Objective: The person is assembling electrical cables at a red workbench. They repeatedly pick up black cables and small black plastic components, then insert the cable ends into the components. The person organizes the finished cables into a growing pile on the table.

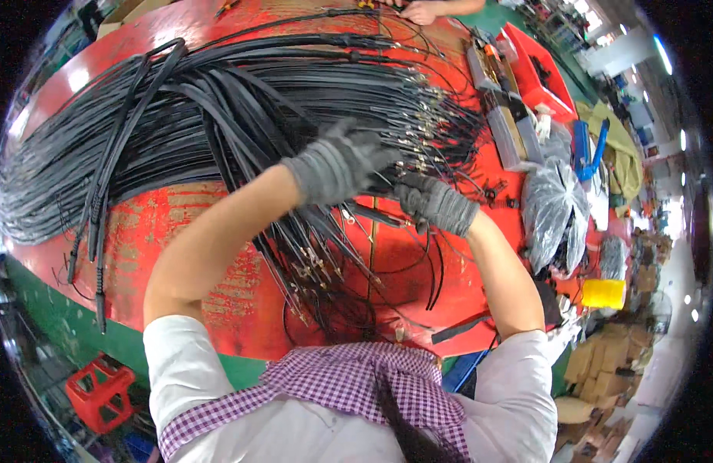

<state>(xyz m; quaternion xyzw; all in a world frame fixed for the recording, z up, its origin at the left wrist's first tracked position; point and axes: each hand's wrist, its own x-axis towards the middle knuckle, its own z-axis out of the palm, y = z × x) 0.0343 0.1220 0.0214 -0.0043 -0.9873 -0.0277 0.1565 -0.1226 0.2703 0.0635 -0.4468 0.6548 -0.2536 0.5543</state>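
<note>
Cable ends are being gripped by both gloved hands, left hand [337,163] and right hand [434,202], while the big pile of cables [179,123] on the red table [171,224] is lying mostly unhandled at far left.

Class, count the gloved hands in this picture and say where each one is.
2. The left hand is raised over the black cables at centre; the right hand is just to its right, among the cable ends. A bare hand shows at the top edge.
</note>
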